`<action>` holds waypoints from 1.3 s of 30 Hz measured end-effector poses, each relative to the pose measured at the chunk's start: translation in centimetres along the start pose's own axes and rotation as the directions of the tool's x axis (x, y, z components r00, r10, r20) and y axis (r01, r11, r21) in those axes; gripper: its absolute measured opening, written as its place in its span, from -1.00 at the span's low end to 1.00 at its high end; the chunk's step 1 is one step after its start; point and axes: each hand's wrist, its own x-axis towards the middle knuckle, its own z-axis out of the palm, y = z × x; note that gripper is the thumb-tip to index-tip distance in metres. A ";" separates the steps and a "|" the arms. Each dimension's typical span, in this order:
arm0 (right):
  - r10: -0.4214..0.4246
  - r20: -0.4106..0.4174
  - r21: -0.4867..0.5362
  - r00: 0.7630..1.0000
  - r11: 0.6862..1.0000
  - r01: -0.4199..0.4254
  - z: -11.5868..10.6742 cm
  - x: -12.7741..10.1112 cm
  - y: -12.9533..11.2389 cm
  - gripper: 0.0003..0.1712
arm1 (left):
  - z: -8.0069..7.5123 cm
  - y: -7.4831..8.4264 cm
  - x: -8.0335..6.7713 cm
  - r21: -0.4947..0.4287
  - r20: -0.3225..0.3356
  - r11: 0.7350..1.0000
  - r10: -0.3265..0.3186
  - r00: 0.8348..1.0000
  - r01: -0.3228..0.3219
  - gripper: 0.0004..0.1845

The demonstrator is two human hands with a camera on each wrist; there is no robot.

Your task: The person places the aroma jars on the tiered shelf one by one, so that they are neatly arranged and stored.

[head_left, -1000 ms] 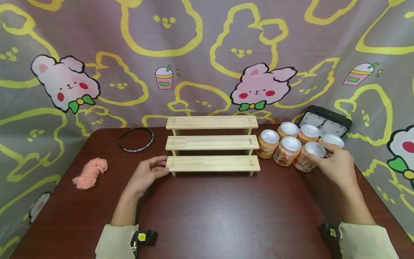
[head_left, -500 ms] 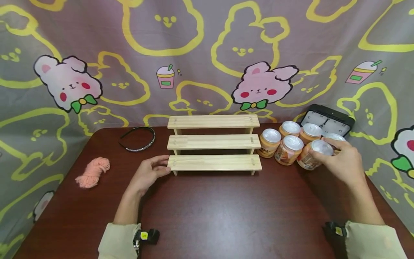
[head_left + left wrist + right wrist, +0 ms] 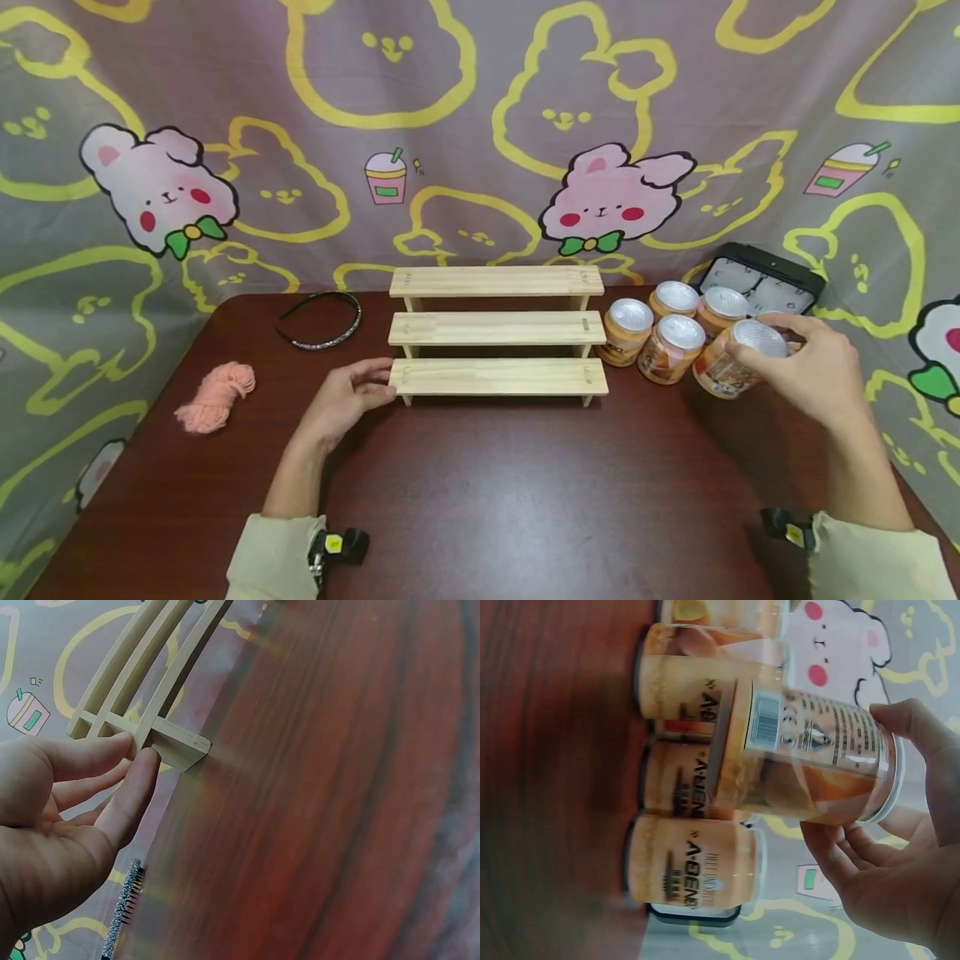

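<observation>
right hand [image 3: 817,367] pinches a silver-topped orange can [image 3: 723,367] in its fingers [image 3: 825,855], tilted above the worktop [image 3: 510,483], just beside the other cans [image 3: 670,354]; left hand [image 3: 341,404] pinches the lower left end of the three-tier wooden rack [image 3: 498,329]; peach yarn [image 3: 216,397] lies well apart.

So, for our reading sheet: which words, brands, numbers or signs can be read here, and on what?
Right wrist view:
"A-BEN", ending unclear: lowest standing jar
"A-BEN": middle jar just above it
"A-B", partly hidden: upper jar
"CE": held jar, beside the barcode
Too small or blurred: jars' finer print, black-rimmed clock's numerals, yellow wrist tags' marks.
</observation>
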 end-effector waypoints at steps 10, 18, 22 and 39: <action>0.029 0.128 0.084 0.991 0.996 -0.040 -0.8 0.1 -1.4 -0.29 | 0.3 0.1 0.0 -0.023 0.000 1.000 0.003 1.000 -0.003 -0.41; -0.015 0.158 0.145 0.987 0.989 -0.008 0.3 0.2 -2.7 -0.32 | 0.3 -0.3 0.2 -0.035 0.011 0.999 0.007 1.000 -0.007 -0.41; -0.051 0.134 0.206 0.990 0.978 0.022 1.0 0.1 -3.6 -0.37 | 0.4 -0.4 0.3 -0.042 0.012 0.999 0.007 1.000 -0.007 -0.42; -0.125 0.055 0.372 0.991 0.923 0.096 3.7 0.5 -7.0 -0.38 | 0.0 0.1 -0.1 -0.010 0.009 1.000 0.006 1.000 -0.006 -0.42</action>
